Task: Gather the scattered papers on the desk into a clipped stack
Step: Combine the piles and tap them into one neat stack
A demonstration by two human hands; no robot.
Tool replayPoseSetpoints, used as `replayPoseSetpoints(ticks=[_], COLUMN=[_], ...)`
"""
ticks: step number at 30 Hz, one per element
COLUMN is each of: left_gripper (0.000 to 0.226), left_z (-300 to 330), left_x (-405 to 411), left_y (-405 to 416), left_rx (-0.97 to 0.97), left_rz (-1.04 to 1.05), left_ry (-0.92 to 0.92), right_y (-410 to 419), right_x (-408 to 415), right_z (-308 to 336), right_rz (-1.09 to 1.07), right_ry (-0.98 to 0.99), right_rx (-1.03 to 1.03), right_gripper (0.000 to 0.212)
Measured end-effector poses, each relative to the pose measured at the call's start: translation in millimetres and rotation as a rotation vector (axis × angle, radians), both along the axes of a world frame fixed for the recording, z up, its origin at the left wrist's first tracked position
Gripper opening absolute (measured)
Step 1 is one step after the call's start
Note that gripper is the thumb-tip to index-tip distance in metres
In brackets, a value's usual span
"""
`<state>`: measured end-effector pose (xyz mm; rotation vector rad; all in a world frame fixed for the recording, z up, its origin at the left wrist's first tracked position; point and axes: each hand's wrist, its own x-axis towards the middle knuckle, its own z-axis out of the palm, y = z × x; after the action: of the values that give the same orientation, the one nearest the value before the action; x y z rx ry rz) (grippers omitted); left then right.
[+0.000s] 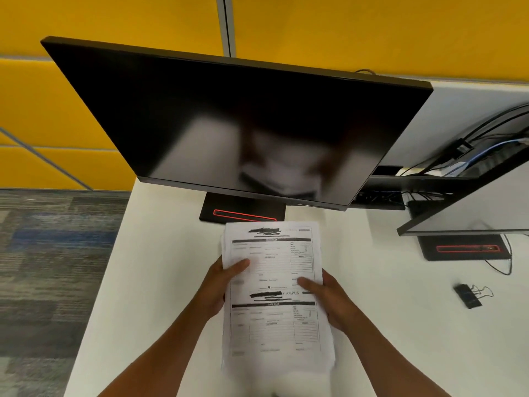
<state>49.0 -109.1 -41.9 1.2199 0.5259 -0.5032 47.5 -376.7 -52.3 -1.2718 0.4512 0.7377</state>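
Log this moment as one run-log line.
stage: papers gathered, unclipped | left hand: grips paper stack left edge | right hand: grips right edge | binder clip: on desk, right, untouched

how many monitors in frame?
2. Large black flat monitor straight ahead, behind the held white paper stack; second monitor at right edge, cropped. More may sit outside view.
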Motion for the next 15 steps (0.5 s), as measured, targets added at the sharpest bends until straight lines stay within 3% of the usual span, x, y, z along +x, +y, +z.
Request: replayPoseSetpoints(ticks=[4, 11, 15], left_gripper=[0.054, 0.046, 0.049], left_z=[-7.8, 18.0, 31.2], left_x=[-34.6, -18.6, -4.1], left_y=[2.9, -2.1, 4.4], left_rx=[0.019, 0.045, 0.276], left_rz=[-0.213, -0.244, -0.362], left_ry=[0.042, 0.086, -0.004], right_y=[-1.5, 1.2, 7.5], right_x=[-2.3, 5.6, 4.6], right_z=[-4.1, -1.7, 9.2], right_rz=[-0.111, -0.034, -0.009], right_ry=[0.020, -0.030, -0.023], right_rx=[0.037, -0.030, -0.083], right_gripper=[0.041, 0.042, 0.050])
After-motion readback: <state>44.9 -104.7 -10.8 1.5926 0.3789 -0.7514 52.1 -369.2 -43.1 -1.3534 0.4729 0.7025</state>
